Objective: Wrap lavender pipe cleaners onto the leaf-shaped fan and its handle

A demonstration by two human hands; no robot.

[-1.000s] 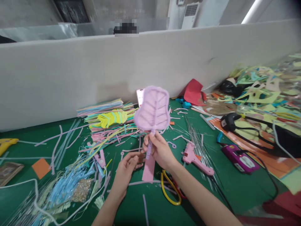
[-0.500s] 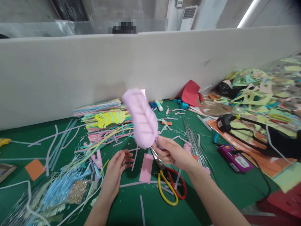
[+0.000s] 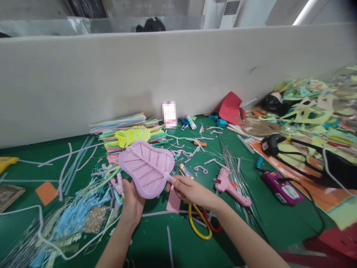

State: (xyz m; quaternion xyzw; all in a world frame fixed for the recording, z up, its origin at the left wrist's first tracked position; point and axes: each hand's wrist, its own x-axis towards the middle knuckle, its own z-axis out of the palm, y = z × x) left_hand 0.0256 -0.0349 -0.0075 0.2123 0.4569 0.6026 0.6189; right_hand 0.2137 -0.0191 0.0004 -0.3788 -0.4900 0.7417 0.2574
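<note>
A pale purple foam leaf [image 3: 147, 166] with raised veins lies tilted to the left above the green table [image 3: 156, 245]. My right hand [image 3: 189, 191] pinches its stem at the right end. Beneath the leaf's lower edge my left hand [image 3: 132, 203] supports it with curled fingers. A pink foam strip [image 3: 173, 202] lies on the table just under my right hand. Scissors with yellow and red handles [image 3: 201, 222] rest below my right wrist.
A pink glue gun [image 3: 230, 187] lies right of my hand. Stacks of coloured foam strips [image 3: 131, 134] sit behind the leaf, loose strips and blue shreds [image 3: 75, 216] at left. A purple device [image 3: 280, 186], black cables and foam offcuts [image 3: 315, 108] crowd the right. A white partition [image 3: 139, 74] borders the table.
The leaf has swung down from upright to lying leftward and low. My left hand rose from the table to hold its underside. My right hand kept the stem.
</note>
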